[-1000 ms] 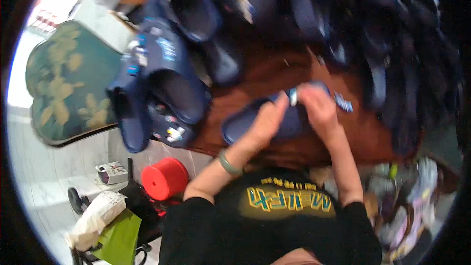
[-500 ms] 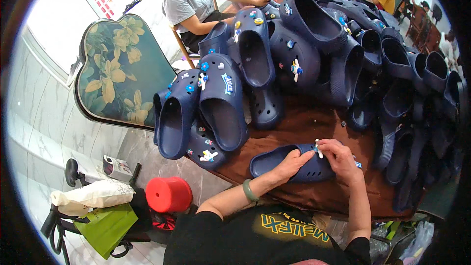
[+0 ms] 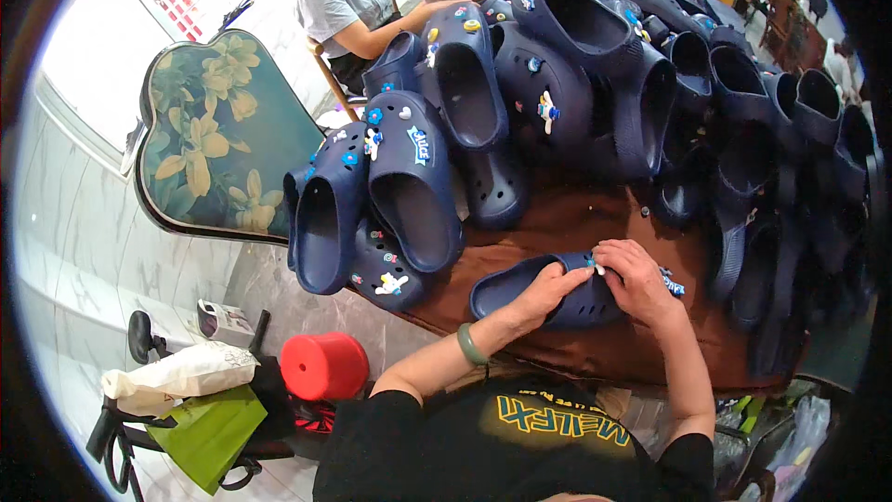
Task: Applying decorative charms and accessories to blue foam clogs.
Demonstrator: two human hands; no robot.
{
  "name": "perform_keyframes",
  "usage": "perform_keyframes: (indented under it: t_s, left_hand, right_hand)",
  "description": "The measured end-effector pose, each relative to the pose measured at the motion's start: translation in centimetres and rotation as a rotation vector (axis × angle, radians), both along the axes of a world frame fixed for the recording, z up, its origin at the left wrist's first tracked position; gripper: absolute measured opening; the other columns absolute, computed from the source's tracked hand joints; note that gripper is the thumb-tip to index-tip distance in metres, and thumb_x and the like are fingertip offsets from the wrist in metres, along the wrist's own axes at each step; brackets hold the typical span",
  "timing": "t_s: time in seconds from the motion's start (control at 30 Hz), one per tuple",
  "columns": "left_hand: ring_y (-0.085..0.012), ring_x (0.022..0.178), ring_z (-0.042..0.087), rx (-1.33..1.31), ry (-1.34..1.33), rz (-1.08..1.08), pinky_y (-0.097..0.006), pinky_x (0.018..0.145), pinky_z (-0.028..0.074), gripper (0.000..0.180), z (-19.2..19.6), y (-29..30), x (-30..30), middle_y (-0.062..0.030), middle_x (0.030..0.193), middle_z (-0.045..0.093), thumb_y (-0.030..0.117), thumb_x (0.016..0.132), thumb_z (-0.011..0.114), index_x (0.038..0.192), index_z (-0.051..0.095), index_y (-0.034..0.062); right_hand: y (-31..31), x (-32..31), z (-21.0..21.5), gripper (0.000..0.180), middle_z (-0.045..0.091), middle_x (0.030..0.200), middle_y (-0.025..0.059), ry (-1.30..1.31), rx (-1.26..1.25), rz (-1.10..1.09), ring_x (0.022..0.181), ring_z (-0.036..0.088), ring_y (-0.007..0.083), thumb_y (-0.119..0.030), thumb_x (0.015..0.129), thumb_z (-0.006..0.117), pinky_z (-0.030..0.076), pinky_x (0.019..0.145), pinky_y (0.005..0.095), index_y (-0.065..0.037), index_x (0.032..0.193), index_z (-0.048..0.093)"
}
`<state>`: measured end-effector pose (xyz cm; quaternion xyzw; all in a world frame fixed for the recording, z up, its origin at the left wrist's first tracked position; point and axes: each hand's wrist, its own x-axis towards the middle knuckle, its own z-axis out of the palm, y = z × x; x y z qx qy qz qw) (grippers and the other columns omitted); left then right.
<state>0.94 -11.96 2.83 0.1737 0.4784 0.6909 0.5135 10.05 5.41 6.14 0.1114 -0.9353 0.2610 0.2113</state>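
Note:
A navy blue clog [image 3: 502, 292] lies on the brown cloth in front of me, toe to the right. Near its toe end, my left hand [image 3: 546, 294] grips the side, thumb on top beside the holes. My right hand [image 3: 639, 281] is closed at a small white and blue shoe charm [image 3: 595, 265] on the clog's upper, fingertips pressed around it and covering most of it. A blue and white charm [image 3: 673, 284] sits at the toe, just past my right hand. Whether the white charm is seated in a hole is hidden.
Many navy clogs [image 3: 567, 93] with charms are piled along the table's far side and right. The brown cloth [image 3: 557, 214] covers the table. A flowered chair back [image 3: 209, 139], red stool [image 3: 323, 366] and green bag [image 3: 209, 432] stand left. People [image 3: 348, 0] sit beyond.
My right hand's fingers have closed further over the white charm, which shows less than before. The left thumb has come nearer to it. The whole view has shifted slightly.

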Motion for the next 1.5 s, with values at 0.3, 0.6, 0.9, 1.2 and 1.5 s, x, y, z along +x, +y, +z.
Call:
perform_keyframes:
  t_s: [0.3,0.6,0.9,1.2,1.5]
  left_hand:
    - [-0.0069,0.084,0.059,0.004,0.002,0.025,-0.024,0.074,0.049,0.029,-0.2,0.1,0.2,0.0003,0.095,0.063,0.029,0.095,0.054,0.111,0.06,0.0053]
    - [-0.0057,0.082,0.058,0.004,0.031,0.044,-0.023,0.072,0.048,0.027,-0.8,0.5,-0.3,0.0015,0.094,0.063,0.026,0.097,0.052,0.112,0.059,0.0043]
    - [-0.0065,0.08,0.058,-0.027,0.071,-0.218,-0.023,0.071,0.048,0.023,-0.9,1.7,-2.9,0.0014,0.091,0.064,0.022,0.091,0.057,0.102,0.063,0.0036]
    - [-0.0069,0.078,0.059,-0.047,0.023,-0.223,-0.023,0.071,0.048,0.021,-0.6,1.8,-3.4,0.0006,0.09,0.065,0.017,0.086,0.06,0.101,0.065,0.003]
    - [-0.0058,0.075,0.057,-0.039,0.061,-0.211,-0.022,0.068,0.046,0.021,0.4,1.1,-2.8,0.0017,0.088,0.064,0.018,0.085,0.06,0.099,0.065,0.0025]
  right_hand:
    - [-1.4,-0.1,-0.7,0.017,0.064,0.105,0.0147,-0.052,-0.212,-0.068,0.101,0.06,0.0351,0.0,0.079,0.067,0.049,0.086,0.0409,0.0,0.094,0.059]
    - [0.7,-0.1,0.1,0.025,0.062,0.115,0.0151,-0.073,-0.059,0.036,0.113,0.056,0.0333,0.006,0.082,0.057,0.047,0.094,0.0406,-0.002,0.105,0.06]
    - [0.3,1.0,-0.3,0.034,0.061,0.114,0.018,-0.099,-0.13,-0.045,0.107,0.058,0.0359,0.006,0.075,0.064,0.049,0.09,0.0414,-0.001,0.107,0.056]
    - [-0.2,0.5,-0.1,0.031,0.062,0.108,0.0164,0.099,0.163,-0.107,0.106,0.058,0.0337,0.001,0.07,0.07,0.049,0.087,0.0407,-0.002,0.099,0.06]
    - [-0.9,1.1,-2.4,0.023,0.065,0.107,0.0168,0.085,-0.042,-0.217,0.102,0.06,0.0331,0.003,0.077,0.066,0.051,0.086,0.0388,0.001,0.099,0.062]
